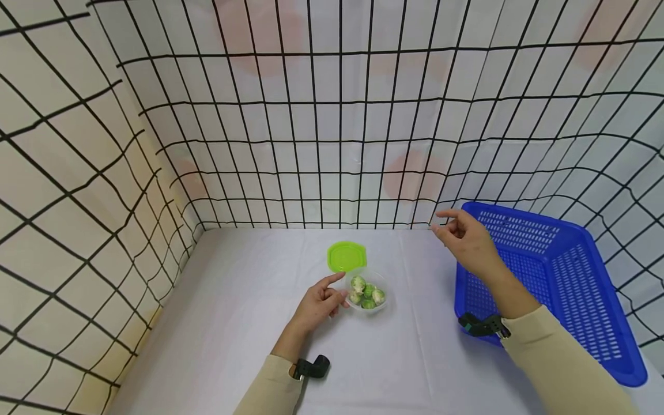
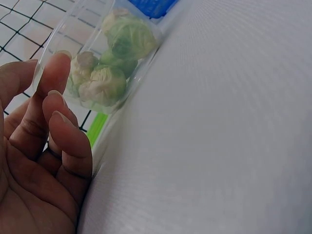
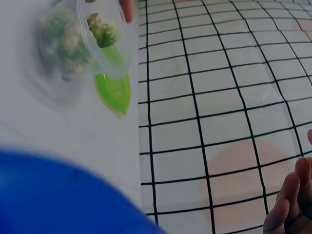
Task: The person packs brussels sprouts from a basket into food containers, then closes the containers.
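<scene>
A clear round plastic container [image 1: 382, 280] holds several Brussels sprouts [image 1: 368, 291] and stands on the white-covered table. My left hand [image 1: 320, 301] grips its left rim, with the index finger reaching along the edge; the left wrist view shows the fingers [image 2: 56, 73] up against the clear wall. Just behind the container lies a bright green lid [image 1: 346, 257]. My right hand [image 1: 467, 239] is raised over the left edge of a blue plastic basket [image 1: 539, 259], thumb and index finger bent and apart with nothing between them.
The blue basket, with slotted walls, takes up the table's right side. Black wire mesh [image 1: 340, 141] closes off the back and both sides, with pale cloth behind it. White cloth covers the table [image 1: 218, 323].
</scene>
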The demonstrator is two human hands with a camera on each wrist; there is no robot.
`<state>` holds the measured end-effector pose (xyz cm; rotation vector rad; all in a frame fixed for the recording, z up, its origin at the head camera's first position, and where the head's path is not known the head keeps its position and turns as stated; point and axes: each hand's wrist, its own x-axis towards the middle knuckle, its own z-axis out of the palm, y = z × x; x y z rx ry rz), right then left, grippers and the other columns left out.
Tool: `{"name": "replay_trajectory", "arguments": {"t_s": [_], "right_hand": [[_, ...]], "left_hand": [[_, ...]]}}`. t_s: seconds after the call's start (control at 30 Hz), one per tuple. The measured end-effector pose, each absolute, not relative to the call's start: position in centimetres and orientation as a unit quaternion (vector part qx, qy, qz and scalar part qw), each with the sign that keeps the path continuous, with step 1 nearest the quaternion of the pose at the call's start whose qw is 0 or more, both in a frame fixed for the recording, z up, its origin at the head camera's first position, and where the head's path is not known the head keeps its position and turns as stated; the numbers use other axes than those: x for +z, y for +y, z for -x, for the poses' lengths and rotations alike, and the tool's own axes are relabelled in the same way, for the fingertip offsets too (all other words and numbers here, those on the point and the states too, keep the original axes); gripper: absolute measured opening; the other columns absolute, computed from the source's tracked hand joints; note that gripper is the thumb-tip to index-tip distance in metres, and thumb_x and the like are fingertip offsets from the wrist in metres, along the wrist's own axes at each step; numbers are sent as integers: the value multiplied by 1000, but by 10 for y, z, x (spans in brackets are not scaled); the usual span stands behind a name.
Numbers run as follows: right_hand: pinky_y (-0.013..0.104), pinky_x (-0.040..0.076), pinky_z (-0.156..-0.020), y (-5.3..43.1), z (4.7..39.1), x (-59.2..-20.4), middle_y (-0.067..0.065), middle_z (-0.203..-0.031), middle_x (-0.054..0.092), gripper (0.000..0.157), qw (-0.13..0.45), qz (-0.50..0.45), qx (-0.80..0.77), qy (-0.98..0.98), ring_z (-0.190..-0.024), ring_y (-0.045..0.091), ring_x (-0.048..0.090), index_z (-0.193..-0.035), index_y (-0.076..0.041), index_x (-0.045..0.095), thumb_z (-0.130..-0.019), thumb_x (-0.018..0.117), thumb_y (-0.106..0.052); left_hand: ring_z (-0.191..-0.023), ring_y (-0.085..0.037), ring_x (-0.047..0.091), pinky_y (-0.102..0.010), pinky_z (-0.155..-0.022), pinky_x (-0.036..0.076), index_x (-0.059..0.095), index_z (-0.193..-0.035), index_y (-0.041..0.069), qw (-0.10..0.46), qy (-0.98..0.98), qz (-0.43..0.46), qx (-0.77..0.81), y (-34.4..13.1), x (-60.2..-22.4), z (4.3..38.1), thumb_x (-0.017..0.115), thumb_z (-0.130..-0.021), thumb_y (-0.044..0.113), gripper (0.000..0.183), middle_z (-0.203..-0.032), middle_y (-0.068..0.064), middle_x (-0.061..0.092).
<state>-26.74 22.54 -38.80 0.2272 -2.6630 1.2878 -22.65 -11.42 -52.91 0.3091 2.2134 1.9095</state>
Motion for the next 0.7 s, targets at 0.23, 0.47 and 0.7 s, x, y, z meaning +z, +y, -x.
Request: {"name": "replay_trajectory", "arguments": {"t_s": [0.23,0.47,0.7], "right_hand": [[26,45,-63,247,272,-391,1,-94,58,52,94,-48,423,-900,-79,14,54,-141,-12,55,-103,58,-47],[27,49,-60,272,281,-400,-1,-89,60,57,107,-11,437,-893,-77,12,58,-142,-9,54,-103,53,-50],[28,45,-58,290,290,-412,1,-91,60,56,114,11,395,-912,-72,10,52,-140,-7,55,-105,51,-49]], "left_hand": [[-62,-10,52,-22,-57,43,51,-151,14,99,750,-110,644,-114,-531,227,67,-101,23,53,-87,-14,76],[-61,-6,52,-21,-56,44,50,-151,12,96,750,-120,644,-114,-534,228,66,-101,25,54,-81,1,75],[-61,-8,52,-22,-57,43,51,-150,14,98,749,-113,646,-115,-534,228,67,-101,25,53,-84,-7,76]]}}
